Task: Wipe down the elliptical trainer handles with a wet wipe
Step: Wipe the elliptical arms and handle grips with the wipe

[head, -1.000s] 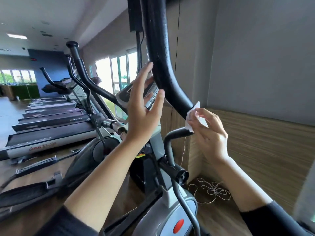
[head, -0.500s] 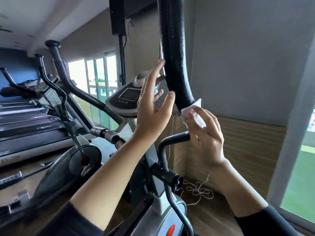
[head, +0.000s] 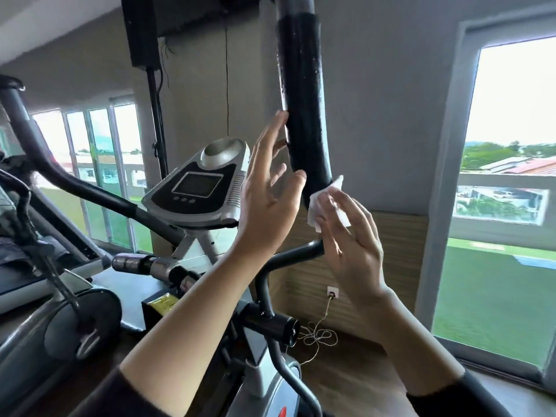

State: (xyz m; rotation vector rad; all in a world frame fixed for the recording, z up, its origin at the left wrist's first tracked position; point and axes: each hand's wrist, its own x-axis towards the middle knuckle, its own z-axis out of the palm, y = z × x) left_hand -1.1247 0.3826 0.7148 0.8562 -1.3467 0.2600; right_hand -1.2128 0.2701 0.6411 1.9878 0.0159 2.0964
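I have the right hand (head: 349, 248) pressing the wet wipe (head: 328, 206) against the lower end of the black foam handle (head: 304, 121), fingers nearly straight with the wipe under the fingertips. My left hand (head: 267, 206) is raised just left of the same handle, fingers spread and holding nothing; its fingertips touch or nearly touch the foam, I cannot tell which. The console (head: 198, 188) sits left of the left hand. A second, lower handlebar (head: 288, 254) passes under the hands. A window (head: 508, 188) lies far right.
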